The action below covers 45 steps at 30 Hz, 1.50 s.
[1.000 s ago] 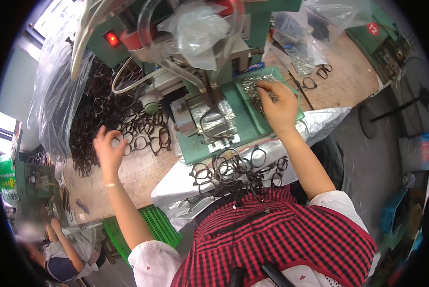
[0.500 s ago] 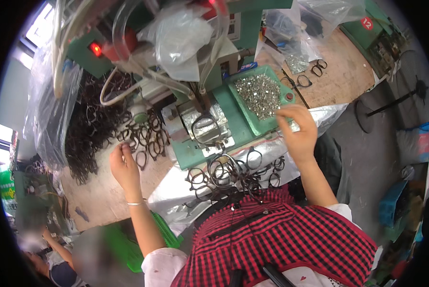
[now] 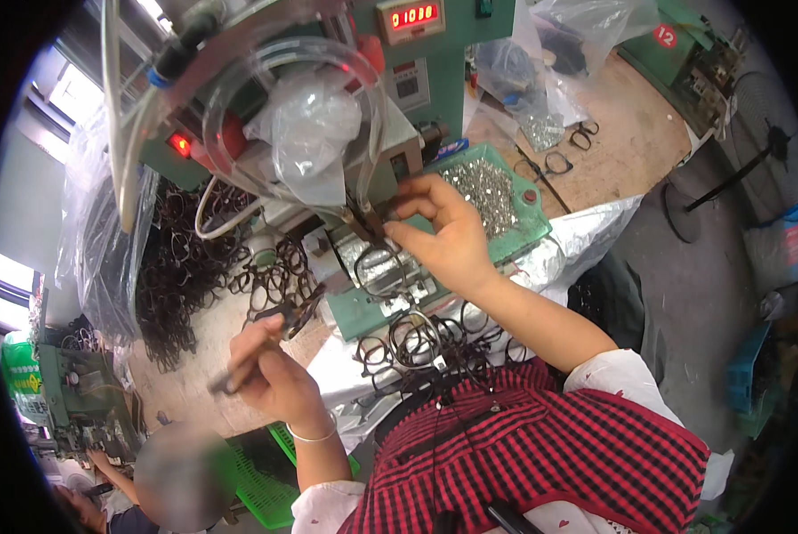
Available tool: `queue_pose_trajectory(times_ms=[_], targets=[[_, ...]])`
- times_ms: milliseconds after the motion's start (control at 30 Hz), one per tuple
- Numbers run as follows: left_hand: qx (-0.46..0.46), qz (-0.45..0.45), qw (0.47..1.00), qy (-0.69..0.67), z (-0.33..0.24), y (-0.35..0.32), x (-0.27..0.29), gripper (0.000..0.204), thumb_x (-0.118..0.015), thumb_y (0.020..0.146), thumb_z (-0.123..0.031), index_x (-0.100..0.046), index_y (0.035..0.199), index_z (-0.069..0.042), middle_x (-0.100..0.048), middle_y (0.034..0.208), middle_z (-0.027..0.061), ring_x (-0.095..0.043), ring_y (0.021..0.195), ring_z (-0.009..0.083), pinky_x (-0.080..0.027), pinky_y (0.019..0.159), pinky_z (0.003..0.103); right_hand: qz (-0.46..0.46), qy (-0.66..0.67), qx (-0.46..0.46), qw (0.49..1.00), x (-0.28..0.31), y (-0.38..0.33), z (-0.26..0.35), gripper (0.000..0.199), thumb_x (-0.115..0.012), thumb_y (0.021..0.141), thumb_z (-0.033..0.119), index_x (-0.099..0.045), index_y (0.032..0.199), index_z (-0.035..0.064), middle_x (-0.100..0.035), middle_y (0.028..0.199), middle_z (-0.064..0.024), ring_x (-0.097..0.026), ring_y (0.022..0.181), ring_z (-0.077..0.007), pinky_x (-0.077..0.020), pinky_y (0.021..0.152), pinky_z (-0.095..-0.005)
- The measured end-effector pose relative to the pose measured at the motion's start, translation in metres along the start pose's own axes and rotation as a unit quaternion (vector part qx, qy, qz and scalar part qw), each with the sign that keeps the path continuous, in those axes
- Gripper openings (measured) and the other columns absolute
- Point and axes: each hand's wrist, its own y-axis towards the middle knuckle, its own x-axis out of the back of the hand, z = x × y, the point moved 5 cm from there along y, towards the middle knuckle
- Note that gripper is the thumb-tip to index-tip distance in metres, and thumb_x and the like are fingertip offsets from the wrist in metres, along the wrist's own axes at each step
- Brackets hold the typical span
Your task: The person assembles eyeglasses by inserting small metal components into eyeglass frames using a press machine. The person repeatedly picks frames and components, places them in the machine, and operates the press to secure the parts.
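Crowded wooden workbench [image 3: 635,147] with a green press machine [image 3: 435,80], clear hoses and plastic bags. Dark eyeglass frame [image 3: 383,267] seated on the machine's metal fixture, just under the right hand [image 3: 448,236]. Right hand raised at the press head, fingers narrowly pinched on something too small to tell. Left hand [image 3: 270,378] lower and well apart, curled around a dark eyeglass part [image 3: 257,351]. Green tray of small metal pieces [image 3: 488,187] just behind the right hand. Heaps of dark frames [image 3: 181,285] at left.
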Motion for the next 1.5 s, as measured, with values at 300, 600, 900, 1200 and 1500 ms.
queue_pose_trajectory(times_ms=[300, 600, 900, 1200, 1500], targets=[[0.017, 0.36, 0.927, -0.107, -0.052, -0.034, -0.063, 0.015, -0.071, 0.088, -0.023, -0.076, 0.086, -0.008, -0.078, 0.102, 0.0098, -0.073, 0.09, 0.0246, -0.055, 0.088, 0.041, 0.035, 0.152, -0.093, 0.983, -0.021, 0.0, 0.015, 0.048, -0.073, 0.085, 0.0, -0.056, 0.13, 0.0012, -0.074, 0.095, -0.0045, -0.065, 0.091, -0.0077, -0.0495, 0.083, -0.0234], [-0.058, 0.083, 0.993, -0.066, -0.031, 0.036, -0.043, 0.014, -0.054, 0.104, -0.008, -0.062, 0.111, 0.0, -0.07, 0.107, 0.0198, -0.067, 0.09, 0.0257, -0.056, 0.086, 0.044, -0.004, 0.108, -0.079, 0.991, -0.011, -0.005, 0.017, 0.045, -0.074, 0.084, 0.001, -0.056, 0.125, -0.0018, -0.073, 0.099, -0.0071, -0.066, 0.092, -0.0106, -0.0505, 0.086, -0.0265], [-0.015, -0.009, 0.998, -0.067, 0.0, 0.082, -0.026, 0.02, -0.062, 0.1, -0.008, -0.059, 0.114, 0.006, -0.067, 0.112, 0.0208, -0.069, 0.097, 0.0298, -0.055, 0.092, 0.043, -0.008, 0.212, -0.136, 0.968, -0.031, -0.01, 0.011, 0.04, -0.068, 0.087, -0.003, -0.055, 0.126, -0.0035, -0.071, 0.104, -0.0063, -0.063, 0.089, -0.0076, -0.0486, 0.081, -0.0231], [-0.214, 0.282, 0.914, 0.198, -0.027, 0.024, -0.081, 0.025, -0.074, 0.076, -0.008, -0.076, 0.1, -0.007, -0.075, 0.106, 0.0109, -0.064, 0.086, 0.0277, -0.055, 0.083, 0.045, -0.063, -0.242, 0.072, 0.966, 0.054, -0.007, 0.025, 0.042, -0.068, 0.085, 0.004, -0.064, 0.127, 0.0036, -0.07, 0.119, -0.015, -0.067, 0.113, -0.0283, -0.0513, 0.098, -0.0388], [-0.222, 0.314, 0.903, 0.19, -0.011, 0.005, -0.093, 0.027, -0.082, 0.071, -0.009, -0.077, 0.098, -0.012, -0.073, 0.109, 0.0048, -0.06, 0.088, 0.0282, -0.055, 0.091, 0.05, 0.026, -0.544, 0.218, 0.81, 0.082, -0.005, -0.044, 0.024, -0.072, 0.081, 0.018, -0.071, 0.105, 0.0148, -0.063, 0.124, -0.0117, -0.058, 0.118, -0.0322, -0.0509, 0.084, -0.0464]])
